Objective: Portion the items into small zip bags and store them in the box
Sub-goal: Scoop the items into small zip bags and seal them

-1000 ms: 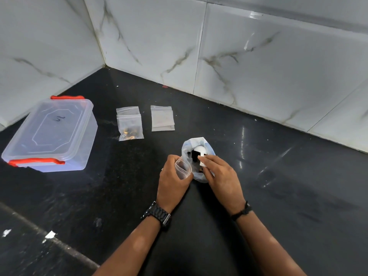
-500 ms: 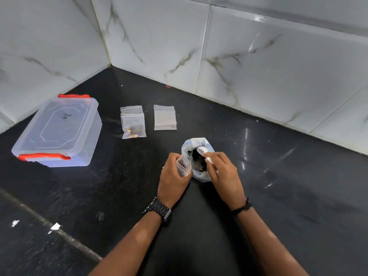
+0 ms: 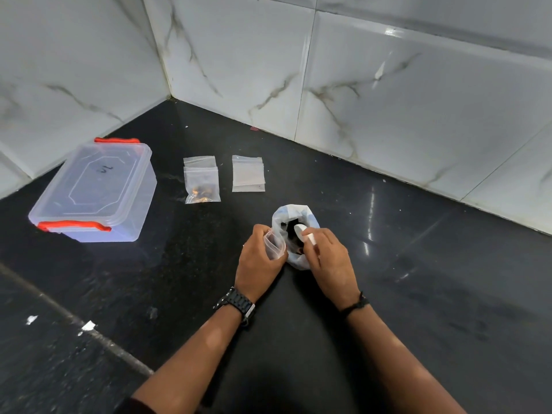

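Left hand (image 3: 259, 261): fingers curled round an open small zip bag (image 3: 274, 244).
Right hand (image 3: 330, 261): pinches a white scoop (image 3: 303, 233) over the plastic bag (image 3: 294, 215).

Left hand (image 3: 259, 259) holds a small zip bag (image 3: 274, 245); right hand (image 3: 330, 261) scoops with a white spoon (image 3: 302, 231).

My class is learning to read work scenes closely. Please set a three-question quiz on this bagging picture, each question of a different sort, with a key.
1. True or false: the clear plastic box with red clips stands open.
2. Which hand holds the small open zip bag?
3. The filled zip bag with brown bits lies: A) inside the box B) between the box and the stack of empty zip bags C) in the white plastic bag.

Key: 1 false; 2 left hand; 3 B.
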